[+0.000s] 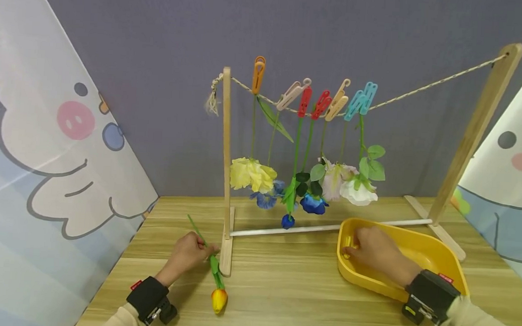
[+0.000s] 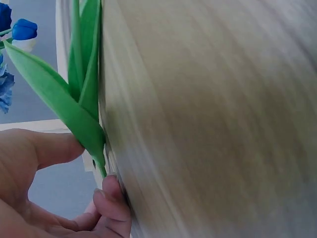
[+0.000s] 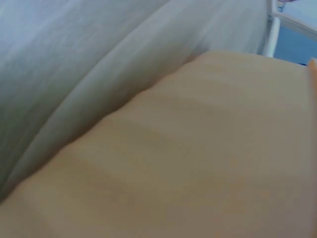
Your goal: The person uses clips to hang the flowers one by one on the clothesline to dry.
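My left hand is low over the table at the left, its thumb and fingers pinching the green stem of a yellow-orange tulip. The bloom points toward me. In the left wrist view, the thumb presses at the base of the green leaves, with fingertips right at the stem. Inside a yellow basin, my right hand pinches a yellow clothespin near the left wall; the hand hides part of it. The right wrist view is filled by a blurred tan surface, without clear fingers.
Behind the hands stands a wooden frame with a sagging rope. Colored clothespins, such as an orange one, hold several upside-down flowers, including a yellow bloom and a white rose. A white bar crosses low.
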The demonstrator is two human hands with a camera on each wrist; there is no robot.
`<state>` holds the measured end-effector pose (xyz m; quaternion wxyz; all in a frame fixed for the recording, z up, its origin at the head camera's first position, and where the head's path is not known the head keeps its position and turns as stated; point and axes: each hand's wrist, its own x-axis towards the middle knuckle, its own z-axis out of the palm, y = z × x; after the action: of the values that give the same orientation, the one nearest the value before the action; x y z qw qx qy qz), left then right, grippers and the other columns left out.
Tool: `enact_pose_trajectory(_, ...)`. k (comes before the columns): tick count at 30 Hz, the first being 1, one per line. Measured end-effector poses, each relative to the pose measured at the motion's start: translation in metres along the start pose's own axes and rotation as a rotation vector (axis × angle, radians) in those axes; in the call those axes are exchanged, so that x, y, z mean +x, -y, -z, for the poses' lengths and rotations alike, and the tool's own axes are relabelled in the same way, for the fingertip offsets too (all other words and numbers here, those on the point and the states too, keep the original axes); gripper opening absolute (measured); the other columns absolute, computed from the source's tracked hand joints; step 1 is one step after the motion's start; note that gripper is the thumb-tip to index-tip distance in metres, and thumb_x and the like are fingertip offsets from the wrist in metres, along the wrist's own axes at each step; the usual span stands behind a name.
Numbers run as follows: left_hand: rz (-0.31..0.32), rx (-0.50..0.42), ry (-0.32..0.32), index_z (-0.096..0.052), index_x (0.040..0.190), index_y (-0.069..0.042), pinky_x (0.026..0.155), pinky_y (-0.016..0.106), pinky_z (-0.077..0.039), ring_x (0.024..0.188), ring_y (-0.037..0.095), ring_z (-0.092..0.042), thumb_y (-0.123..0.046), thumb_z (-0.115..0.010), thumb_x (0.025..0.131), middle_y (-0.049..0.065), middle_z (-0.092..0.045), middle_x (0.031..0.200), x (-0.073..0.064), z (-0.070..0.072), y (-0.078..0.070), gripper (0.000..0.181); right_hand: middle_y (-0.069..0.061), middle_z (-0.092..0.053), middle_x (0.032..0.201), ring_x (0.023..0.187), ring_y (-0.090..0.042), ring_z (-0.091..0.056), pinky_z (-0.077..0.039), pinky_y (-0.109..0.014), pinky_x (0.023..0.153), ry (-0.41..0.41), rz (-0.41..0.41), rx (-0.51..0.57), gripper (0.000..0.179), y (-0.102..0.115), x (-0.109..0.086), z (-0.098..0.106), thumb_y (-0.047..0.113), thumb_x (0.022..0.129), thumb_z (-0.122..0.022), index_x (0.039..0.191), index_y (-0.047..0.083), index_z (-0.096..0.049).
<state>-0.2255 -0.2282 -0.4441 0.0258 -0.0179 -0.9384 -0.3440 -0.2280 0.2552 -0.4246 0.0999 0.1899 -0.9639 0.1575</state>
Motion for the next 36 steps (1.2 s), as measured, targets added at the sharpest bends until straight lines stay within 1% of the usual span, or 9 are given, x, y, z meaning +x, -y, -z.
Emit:
enact_pose_trajectory(3,0.0,0.013,0.002,-0.046,0.061,-0.013,0.048,0.023,-0.022,0.048,0.009,-0.028,-0.024,-0.082,0.088,-0.006,-0.035,0.052,0.0,0.0,-0.001,0.047,0.003,-0.05,0.065,0.059,-0.015,-0.045,-0.04,-0.031,0.053,0.029,-0.014,-0.003,0.037,0.0,0.0,0.001,0.027,0.079,-0.09,0.076,0.009,-0.057)
enact_pose_trajectory(6,0.02,0.013,-0.006,-0.057,0.08,-0.001,0.052,0.025,-0.034,0.056,0.013,-0.042,-0.02,-0.083,0.087,0.002,-0.051,0.067,-0.001,0.004,0.0,0.033,0.003,-0.053,0.067,0.061,-0.016,-0.048,-0.043,-0.032,0.055,0.043,-0.014,0.002,0.034,-0.001,-0.001,0.003,0.02,0.074,-0.091,0.078,0.009,-0.059)
enact_pose_trajectory(10,0.037,-0.001,-0.002,-0.06,0.107,0.011,0.062,0.03,-0.045,0.07,0.019,-0.053,-0.019,-0.083,0.086,0.011,-0.061,0.087,-0.005,0.01,0.005,0.044,0.002,-0.055,0.069,0.063,-0.015,-0.05,-0.046,-0.033,0.057,0.063,-0.019,0.006,0.032,-0.004,-0.002,0.006,0.013,0.069,-0.092,0.078,0.009,-0.061)
enact_pose_trajectory(15,0.053,-0.037,0.027,-0.053,0.081,0.002,0.054,0.025,-0.033,0.057,0.014,-0.039,-0.015,-0.083,0.087,0.002,-0.047,0.069,-0.006,0.019,0.013,0.035,0.001,-0.056,0.071,0.064,-0.016,-0.051,-0.048,-0.035,0.059,0.067,-0.028,0.009,0.029,-0.009,-0.008,0.008,0.006,0.067,-0.089,0.079,0.007,-0.062)
enact_pose_trajectory(20,0.067,-0.074,0.044,-0.038,0.06,-0.014,0.049,0.023,-0.023,0.047,0.01,-0.028,-0.017,-0.081,0.089,-0.004,-0.033,0.051,0.001,0.025,0.015,0.052,0.001,-0.054,0.07,0.062,-0.016,-0.049,-0.044,-0.034,0.056,0.045,-0.067,0.014,0.032,-0.011,-0.009,0.008,0.018,0.075,-0.089,0.081,0.006,-0.06)
enact_pose_trajectory(24,0.078,-0.11,0.045,-0.038,0.055,-0.015,0.045,0.022,-0.032,0.04,0.01,-0.041,-0.016,-0.082,0.089,-0.004,-0.038,0.044,0.005,0.025,0.017,0.056,0.0,-0.052,0.069,0.061,-0.017,-0.048,-0.042,-0.034,0.053,0.039,-0.099,0.011,0.038,-0.009,-0.006,0.004,0.029,0.079,-0.088,0.083,0.006,-0.058)
enact_pose_trajectory(29,0.089,-0.111,0.021,-0.047,0.056,-0.009,0.046,0.03,-0.053,0.043,0.021,-0.063,-0.007,-0.082,0.086,0.008,-0.058,0.048,0.007,0.024,0.016,0.045,-0.002,-0.049,0.069,0.059,-0.019,-0.047,-0.041,-0.034,0.051,0.024,-0.126,0.006,0.041,-0.01,-0.004,-0.001,0.029,0.08,-0.088,0.084,0.005,-0.056)
enact_pose_trajectory(33,0.097,-0.122,0.014,-0.05,0.063,-0.007,0.048,0.034,-0.058,0.048,0.022,-0.065,0.0,-0.08,0.084,0.011,-0.063,0.056,0.005,0.025,0.015,0.036,-0.004,-0.05,0.071,0.061,-0.02,-0.049,-0.043,-0.036,0.052,0.013,-0.128,0.009,0.038,-0.013,-0.002,-0.001,0.017,0.078,-0.087,0.087,0.0,-0.054)
enact_pose_trajectory(36,0.106,-0.147,0.031,-0.041,0.066,-0.007,0.05,0.035,-0.058,0.049,0.022,-0.062,0.003,-0.077,0.084,0.011,-0.06,0.057,0.002,0.028,0.015,0.041,-0.005,-0.05,0.072,0.063,-0.021,-0.049,-0.044,-0.038,0.054,0.024,-0.13,0.001,0.034,-0.014,-0.001,0.001,0.007,0.073,-0.084,0.088,-0.001,-0.054)
